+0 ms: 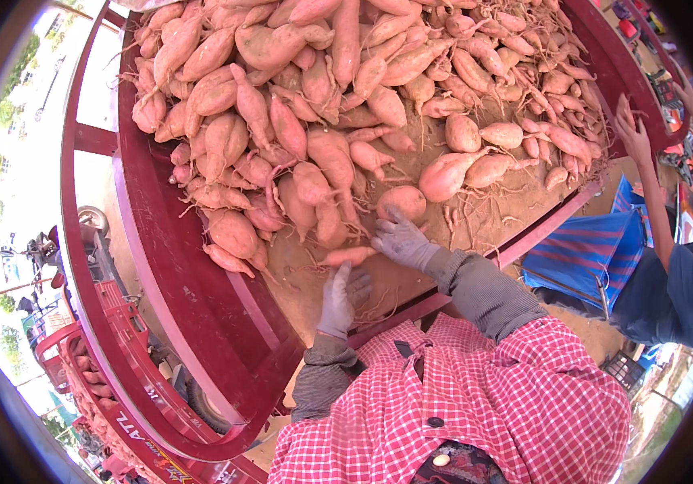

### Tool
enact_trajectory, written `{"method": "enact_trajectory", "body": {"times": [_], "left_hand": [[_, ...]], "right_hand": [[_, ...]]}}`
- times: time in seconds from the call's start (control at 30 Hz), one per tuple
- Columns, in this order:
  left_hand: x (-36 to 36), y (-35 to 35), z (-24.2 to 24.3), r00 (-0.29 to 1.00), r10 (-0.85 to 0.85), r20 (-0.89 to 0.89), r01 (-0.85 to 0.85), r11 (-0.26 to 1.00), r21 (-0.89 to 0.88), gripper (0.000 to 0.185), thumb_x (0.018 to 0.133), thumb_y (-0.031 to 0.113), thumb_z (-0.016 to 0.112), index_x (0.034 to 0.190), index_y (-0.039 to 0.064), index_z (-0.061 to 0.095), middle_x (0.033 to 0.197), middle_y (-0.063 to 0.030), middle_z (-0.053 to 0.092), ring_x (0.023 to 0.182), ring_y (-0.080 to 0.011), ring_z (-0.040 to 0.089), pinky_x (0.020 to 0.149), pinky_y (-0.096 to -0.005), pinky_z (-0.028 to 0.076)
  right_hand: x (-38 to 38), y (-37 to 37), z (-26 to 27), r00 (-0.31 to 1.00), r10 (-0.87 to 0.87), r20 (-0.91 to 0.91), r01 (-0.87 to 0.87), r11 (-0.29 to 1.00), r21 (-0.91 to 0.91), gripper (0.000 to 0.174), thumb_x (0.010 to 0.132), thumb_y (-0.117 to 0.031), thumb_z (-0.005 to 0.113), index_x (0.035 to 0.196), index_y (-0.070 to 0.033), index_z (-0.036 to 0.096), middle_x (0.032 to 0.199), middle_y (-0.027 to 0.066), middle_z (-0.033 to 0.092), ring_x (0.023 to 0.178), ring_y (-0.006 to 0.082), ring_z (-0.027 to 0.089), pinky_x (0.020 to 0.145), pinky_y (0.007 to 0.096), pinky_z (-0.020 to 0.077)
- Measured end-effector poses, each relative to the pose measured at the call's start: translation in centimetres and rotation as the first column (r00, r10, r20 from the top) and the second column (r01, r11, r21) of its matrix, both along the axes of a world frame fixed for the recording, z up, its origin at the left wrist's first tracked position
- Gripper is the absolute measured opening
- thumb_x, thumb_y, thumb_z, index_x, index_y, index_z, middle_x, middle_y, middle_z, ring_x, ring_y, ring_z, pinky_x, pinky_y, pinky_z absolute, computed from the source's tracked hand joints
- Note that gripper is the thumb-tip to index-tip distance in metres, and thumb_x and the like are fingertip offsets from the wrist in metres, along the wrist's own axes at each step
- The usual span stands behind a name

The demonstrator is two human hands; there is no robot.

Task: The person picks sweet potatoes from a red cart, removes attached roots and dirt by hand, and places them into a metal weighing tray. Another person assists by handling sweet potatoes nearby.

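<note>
My left hand (342,297), in a pale work glove, is held near the bed's front edge with thumb and fingers apart and nothing visible in it. Just beyond its fingertips lies a slim sweet potato (348,256) on the brown bed floor. My right hand (405,241), gloved alike, reaches in at that root's right end. Its fingers also come up against a round sweet potato (402,203); whether they grip either one cannot be made out. Ahead of both hands rises a large heap of sweet potatoes (249,109), many with thin rootlets.
A red metal side wall (195,284) bounds the cargo bed on the left. Smaller sweet potatoes (555,100) are piled at the right, near loose rootlets (473,215). Another person's hand (632,130) is at the right rail, above a blue striped bag (588,242).
</note>
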State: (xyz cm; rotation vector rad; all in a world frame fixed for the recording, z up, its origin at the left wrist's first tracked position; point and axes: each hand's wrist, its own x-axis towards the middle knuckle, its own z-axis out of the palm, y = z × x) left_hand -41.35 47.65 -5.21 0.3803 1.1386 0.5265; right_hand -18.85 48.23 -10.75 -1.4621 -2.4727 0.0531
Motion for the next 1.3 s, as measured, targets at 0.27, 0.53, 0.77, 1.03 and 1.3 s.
{"method": "enact_trajectory", "body": {"times": [0.27,0.53,0.77,1.03,1.3], "left_hand": [[-0.3,1.6,0.1,0.993,0.094,0.064,-0.096,0.995,0.028,0.044,0.098,0.037,0.06,0.132,0.01,0.05,0.107,-0.012,0.065,0.089,-0.022,0.065,0.073,-0.0343,0.054],[-3.0,4.1,-1.4,0.945,0.303,-0.123,-0.282,0.946,0.161,0.038,0.099,0.027,0.059,0.129,0.005,0.053,0.08,-0.0091,0.069,0.056,-0.0142,0.061,0.049,-0.0267,0.05],[-2.6,4.8,0.7,0.947,0.315,0.063,-0.32,0.943,0.088,0.036,0.1,0.027,0.057,0.129,0.006,0.053,0.088,-0.0116,0.07,0.063,-0.016,0.064,0.054,-0.0284,0.053],[-0.4,3.6,0.8,0.876,0.244,0.417,-0.279,0.96,0.024,0.044,0.099,0.032,0.061,0.132,0.005,0.053,0.111,-0.012,0.065,0.088,-0.017,0.066,0.081,-0.0312,0.057],[-3.3,5.1,-0.1,0.887,0.38,0.263,-0.41,0.909,0.068,0.021,0.094,0.024,0.067,0.106,0.008,0.062,0.092,-0.0046,0.067,0.078,-0.0146,0.066,0.072,-0.031,0.056]], "right_hand": [[-0.1,-2.4,6.0,0.991,-0.033,-0.132,0.0,0.971,-0.238,0.035,0.08,-0.026,0.068,0.111,-0.009,0.064,0.124,0.0134,0.062,0.121,0.0291,0.055,0.112,0.0541,0.0336],[-9.7,6.3,7.9,0.655,-0.753,-0.064,0.61,0.578,-0.542,0.087,0.083,-0.045,0.07,0.149,-0.005,0.031,0.121,0.031,0.058,0.101,0.0414,0.065,0.083,0.0522,0.0523],[-5.6,3.4,2.7,-0.188,-0.787,-0.588,-0.052,0.606,-0.794,0.059,0.087,-0.016,0.071,0.139,-0.003,0.047,0.095,0.0108,0.068,0.068,0.0191,0.064,0.06,0.0299,0.0514],[-3.3,-1.0,8.9,-0.159,-0.871,-0.465,-0.264,0.492,-0.83,0.021,0.091,-0.021,0.072,0.098,-0.003,0.064,0.078,0.001,0.062,0.056,0.003,0.047,0.044,0.0209,0.0313],[-5.4,-0.9,9.3,0.876,-0.444,-0.187,0.297,0.803,-0.516,0.037,0.092,-0.039,0.063,0.117,-0.012,0.061,0.099,0.0172,0.07,0.092,0.0391,0.067,0.08,0.0489,0.0517]]}}
